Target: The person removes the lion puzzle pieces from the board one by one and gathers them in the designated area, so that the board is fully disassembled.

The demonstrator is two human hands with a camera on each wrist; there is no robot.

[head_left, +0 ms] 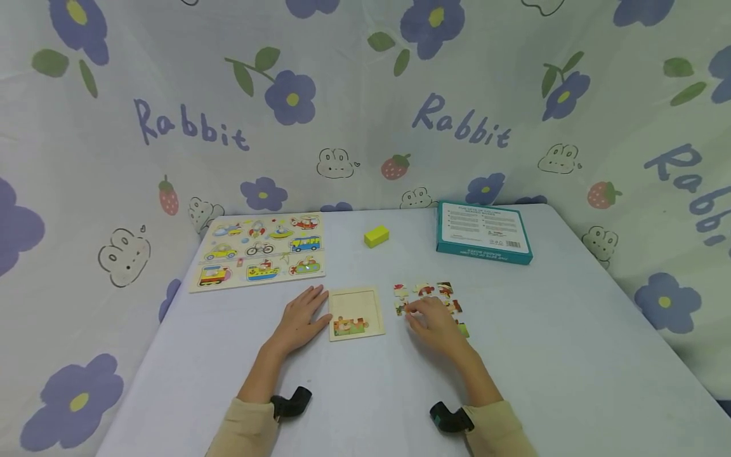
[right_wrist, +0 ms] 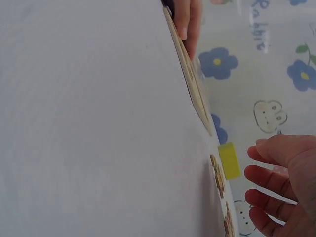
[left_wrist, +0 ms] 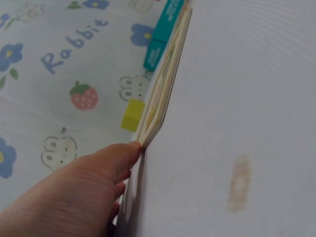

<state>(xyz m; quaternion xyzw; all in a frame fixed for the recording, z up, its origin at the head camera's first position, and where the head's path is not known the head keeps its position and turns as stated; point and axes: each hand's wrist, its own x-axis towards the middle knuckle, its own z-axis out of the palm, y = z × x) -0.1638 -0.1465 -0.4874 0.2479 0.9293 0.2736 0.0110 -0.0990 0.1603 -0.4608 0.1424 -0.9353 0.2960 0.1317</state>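
Note:
A small square wooden puzzle tray (head_left: 355,303) lies on the table, with a few joined pieces (head_left: 349,327) in its lower left corner. My left hand (head_left: 297,322) rests beside it, fingers extended; its thumb (left_wrist: 126,154) touches the tray's left edge. Right of the tray, loose jigsaw pieces (head_left: 424,289) lie spread out. Over them hovers my right hand (head_left: 436,325), partly covering several. In the right wrist view its fingers (right_wrist: 269,200) are spread and lightly bent, with nothing between them, apart from the pieces.
A large wooden vehicle puzzle board (head_left: 259,252) lies at the back left. Behind the tray sits a yellow block (head_left: 376,237), and a teal box (head_left: 484,232) lies at the back right. A patterned cloth (head_left: 365,101) hangs behind the white table (head_left: 571,355).

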